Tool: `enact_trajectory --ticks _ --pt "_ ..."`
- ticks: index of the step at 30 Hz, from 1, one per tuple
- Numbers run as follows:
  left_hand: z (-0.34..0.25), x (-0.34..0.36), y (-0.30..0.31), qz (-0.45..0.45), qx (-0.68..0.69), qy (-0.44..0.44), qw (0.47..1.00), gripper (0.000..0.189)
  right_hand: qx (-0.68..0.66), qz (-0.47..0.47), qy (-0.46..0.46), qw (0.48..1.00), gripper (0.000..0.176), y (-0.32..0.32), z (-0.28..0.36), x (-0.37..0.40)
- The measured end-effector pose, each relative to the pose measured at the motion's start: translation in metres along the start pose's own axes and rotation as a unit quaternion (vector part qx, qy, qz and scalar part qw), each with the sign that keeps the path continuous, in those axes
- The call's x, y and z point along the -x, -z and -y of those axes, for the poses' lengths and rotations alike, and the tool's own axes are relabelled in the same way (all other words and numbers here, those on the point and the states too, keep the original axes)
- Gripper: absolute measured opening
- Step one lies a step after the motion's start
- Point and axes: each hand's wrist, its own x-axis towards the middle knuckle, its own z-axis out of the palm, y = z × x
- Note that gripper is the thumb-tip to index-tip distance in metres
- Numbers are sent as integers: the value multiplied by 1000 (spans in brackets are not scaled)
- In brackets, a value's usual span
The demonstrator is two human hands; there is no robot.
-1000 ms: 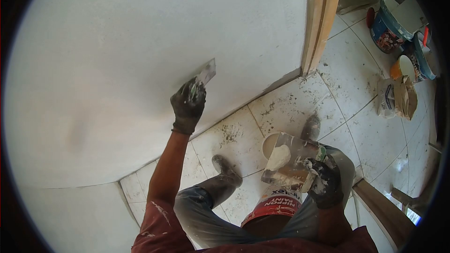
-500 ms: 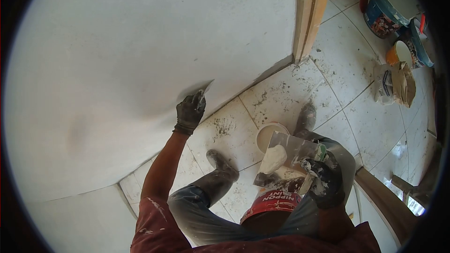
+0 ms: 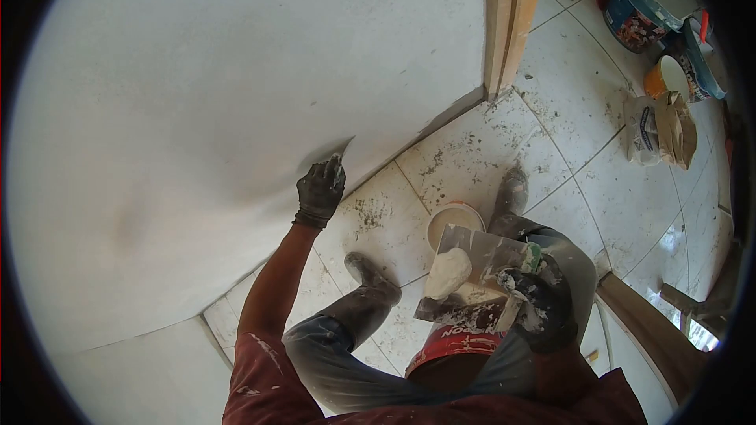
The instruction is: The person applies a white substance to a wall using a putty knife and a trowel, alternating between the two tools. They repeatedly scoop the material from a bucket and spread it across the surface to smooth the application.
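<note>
White wall [image 3: 236,102], spattered tiles [image 3: 465,149], wooden frame [image 3: 512,24]

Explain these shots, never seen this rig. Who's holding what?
There is no robot here, just a person working by hand. One camera, worn on that person's head, looks forward and down and takes every picture. The gloved left hand holds a thin blade at the pale wall. The gloved right hand holds a broad flat blade with a lump of white paste on it. On the tiled floor stand a round tub and, off to the right, some buckets and a paper bag.
</note>
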Motion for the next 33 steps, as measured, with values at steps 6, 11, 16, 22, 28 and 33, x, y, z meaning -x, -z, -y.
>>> enact_trajectory --ticks 6,11,16,22,28,33 --pt "5 5 2 7 8 2 1000 37 110 -4 152 982 37 4 -3 -5" --pt "-5 -1 -2 -15 11 -3 1000 37 106 18 164 981 38 4 0 -6" --pt "-4 5 -1 -16 31 3 999 37 -28 38 -23 999 33 3 -4 1" --pt "-10 3 -6 9 23 10 1000 38 87 6 146 985 37 1 -3 -3" --pt "-4 7 -2 -17 34 0 999 41 156 -1 186 970 36 8 6 -10" --pt "-12 6 -11 -2 28 -7 1000 40 191 7 237 953 27 8 -5 -8"
